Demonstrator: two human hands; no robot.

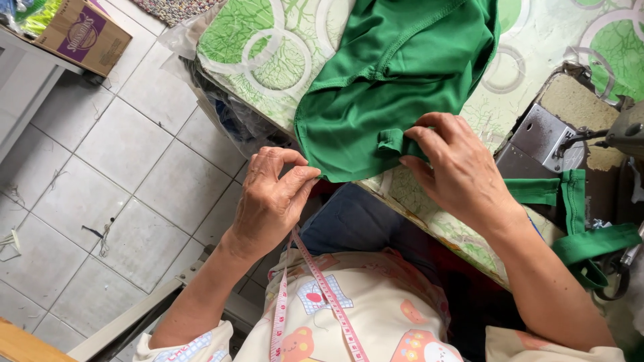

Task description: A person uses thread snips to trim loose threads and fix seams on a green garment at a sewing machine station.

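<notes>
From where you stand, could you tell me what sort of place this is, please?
Most likely a small sewing workshop, perhaps in a home. A sewing machine sits at the right of the table, both hands pinch green fabric at its edge, and a pink measuring tape hangs round the person's neck.

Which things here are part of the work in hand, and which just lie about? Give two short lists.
In use: green fabric, pinched by left hand and right hand; patterned table.
Lying about: cardboard box, tape measure, green strips, sewing machine.
</notes>
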